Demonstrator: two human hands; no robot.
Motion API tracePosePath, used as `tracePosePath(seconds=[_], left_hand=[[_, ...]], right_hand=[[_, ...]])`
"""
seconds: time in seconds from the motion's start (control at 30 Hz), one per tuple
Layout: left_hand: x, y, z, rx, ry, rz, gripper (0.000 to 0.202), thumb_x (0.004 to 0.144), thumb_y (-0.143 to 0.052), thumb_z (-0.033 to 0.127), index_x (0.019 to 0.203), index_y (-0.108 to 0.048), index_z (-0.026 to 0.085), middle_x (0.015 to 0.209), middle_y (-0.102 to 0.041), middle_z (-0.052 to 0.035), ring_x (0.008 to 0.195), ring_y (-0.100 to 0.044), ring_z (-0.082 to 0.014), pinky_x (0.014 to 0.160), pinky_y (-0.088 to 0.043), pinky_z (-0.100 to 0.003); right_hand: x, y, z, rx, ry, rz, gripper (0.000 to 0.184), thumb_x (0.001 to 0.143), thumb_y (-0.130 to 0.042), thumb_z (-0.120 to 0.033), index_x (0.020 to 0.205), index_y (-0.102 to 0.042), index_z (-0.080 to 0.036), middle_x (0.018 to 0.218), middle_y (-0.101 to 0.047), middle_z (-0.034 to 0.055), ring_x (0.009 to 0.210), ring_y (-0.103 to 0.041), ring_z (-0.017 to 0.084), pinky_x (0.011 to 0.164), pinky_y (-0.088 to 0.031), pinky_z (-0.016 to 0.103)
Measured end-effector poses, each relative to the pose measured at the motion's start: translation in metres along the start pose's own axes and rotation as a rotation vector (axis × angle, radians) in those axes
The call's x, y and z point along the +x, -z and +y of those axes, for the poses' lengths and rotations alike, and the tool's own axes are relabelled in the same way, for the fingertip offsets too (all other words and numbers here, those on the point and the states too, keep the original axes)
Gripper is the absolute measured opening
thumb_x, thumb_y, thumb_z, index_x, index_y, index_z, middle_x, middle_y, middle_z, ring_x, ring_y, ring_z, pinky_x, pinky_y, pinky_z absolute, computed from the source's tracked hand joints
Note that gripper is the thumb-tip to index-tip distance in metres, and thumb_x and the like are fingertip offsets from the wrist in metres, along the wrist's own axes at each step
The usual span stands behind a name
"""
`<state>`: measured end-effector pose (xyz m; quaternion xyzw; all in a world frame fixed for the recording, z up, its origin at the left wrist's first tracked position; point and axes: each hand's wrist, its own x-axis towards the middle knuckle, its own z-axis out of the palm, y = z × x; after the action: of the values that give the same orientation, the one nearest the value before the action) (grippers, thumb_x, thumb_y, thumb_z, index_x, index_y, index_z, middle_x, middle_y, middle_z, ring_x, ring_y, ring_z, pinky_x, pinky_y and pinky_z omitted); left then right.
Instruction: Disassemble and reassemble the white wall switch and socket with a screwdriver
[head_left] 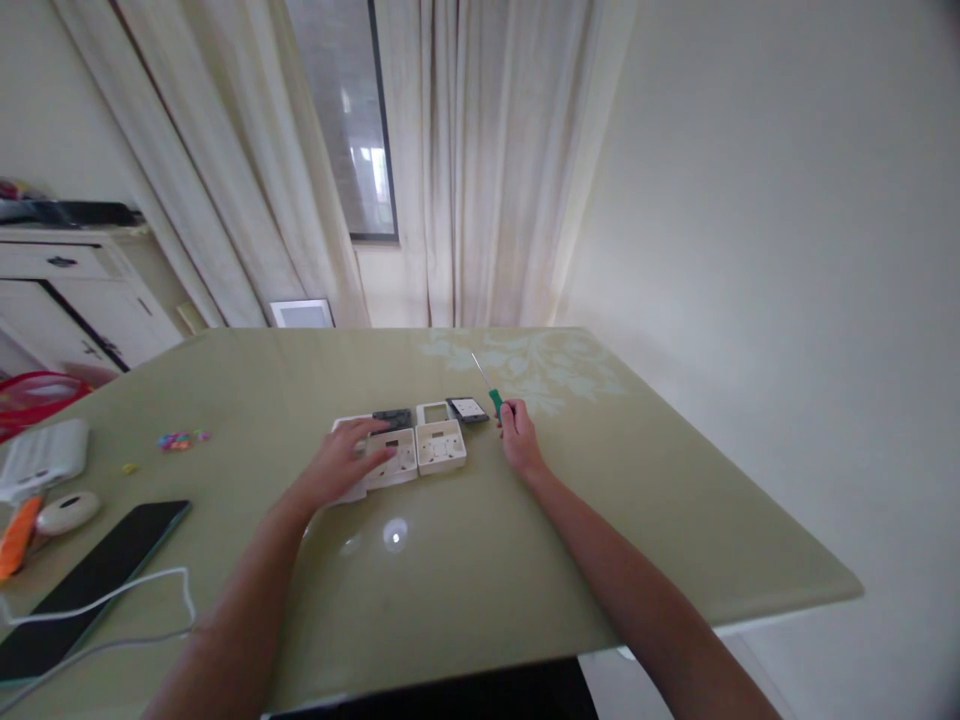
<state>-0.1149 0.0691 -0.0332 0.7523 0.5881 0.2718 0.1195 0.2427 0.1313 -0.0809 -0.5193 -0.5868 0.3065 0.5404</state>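
In my right hand (517, 432) is a screwdriver (496, 398) with a green handle, its thin metal shaft pointing up and away over the table. My left hand (346, 463) reaches over a group of white plastic parts, thumb and fingers apart. Beneath its thumb is a shallow white box (405, 468), and a second white box (441, 447) sits beside it on the right. A dark circuit board (393, 420) lies just beyond the fingertips. Behind the second box are a white frame (433, 411) and a dark-edged panel with a white label (469, 409). Whether the left fingers touch anything is unclear.
On the left of the green table (480, 580) lie a black phone (90, 575), a white cable (97, 605), a white round object (69, 512), an orange object (19, 538), a white case (46, 458) and small colourful pieces (180, 440). A wall borders the right side.
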Motion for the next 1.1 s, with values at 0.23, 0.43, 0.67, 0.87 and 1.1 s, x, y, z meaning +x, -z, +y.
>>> tracePosePath(seconds=[0.23, 0.43, 0.67, 0.87, 1.1], left_hand=[[-0.010, 0.013, 0.029, -0.091, -0.030, -0.187, 0.060, 0.075, -0.083, 0.063, 0.119, -0.079, 0.023, 0.120, -0.079, -0.0119, 0.111, -0.072, -0.0361, 0.098, -0.057, -0.047], [-0.014, 0.007, 0.054, -0.183, -0.112, -0.398, 0.028, 0.088, -0.074, 0.049, 0.088, -0.081, 0.022, 0.084, -0.079, -0.0043, 0.077, -0.071, -0.0234, 0.068, -0.054, -0.031], [-0.018, -0.026, 0.091, -0.217, -0.204, -0.365, 0.030, 0.090, -0.076, 0.051, 0.100, -0.082, 0.024, 0.088, -0.081, -0.0031, 0.081, -0.074, -0.0215, 0.075, -0.058, -0.030], [-0.001, -0.017, 0.046, 0.021, -0.002, 0.059, 0.044, 0.106, -0.046, 0.040, 0.138, -0.071, 0.021, 0.151, -0.066, -0.0186, 0.140, -0.055, -0.0411, 0.118, -0.040, -0.064], [0.000, -0.026, 0.027, 0.155, 0.031, 0.045, 0.034, 0.095, -0.065, 0.033, 0.127, -0.072, 0.024, 0.161, -0.059, -0.0149, 0.148, -0.049, -0.0431, 0.119, -0.036, -0.066]], right_hand=[[0.001, 0.000, 0.003, 0.033, -0.011, 0.011, 0.033, 0.107, -0.068, -0.042, 0.127, -0.068, -0.016, 0.117, -0.073, 0.0075, 0.095, -0.073, 0.020, 0.083, -0.065, 0.038], [0.001, 0.000, 0.001, 0.037, -0.024, 0.013, 0.033, 0.107, -0.068, -0.042, 0.127, -0.068, -0.016, 0.118, -0.073, 0.0077, 0.096, -0.073, 0.020, 0.084, -0.065, 0.039], [0.003, 0.000, 0.003, 0.038, -0.033, 0.018, 0.032, 0.107, -0.068, -0.042, 0.126, -0.068, -0.016, 0.117, -0.073, 0.0075, 0.095, -0.073, 0.020, 0.082, -0.065, 0.038], [0.003, -0.002, 0.000, 0.044, -0.036, 0.021, 0.032, 0.107, -0.068, -0.042, 0.126, -0.068, -0.016, 0.117, -0.073, 0.0075, 0.095, -0.073, 0.020, 0.083, -0.065, 0.038], [0.002, -0.002, -0.003, 0.048, -0.052, 0.013, 0.033, 0.106, -0.068, -0.042, 0.127, -0.068, -0.016, 0.119, -0.072, 0.0081, 0.098, -0.073, 0.021, 0.085, -0.065, 0.040]])
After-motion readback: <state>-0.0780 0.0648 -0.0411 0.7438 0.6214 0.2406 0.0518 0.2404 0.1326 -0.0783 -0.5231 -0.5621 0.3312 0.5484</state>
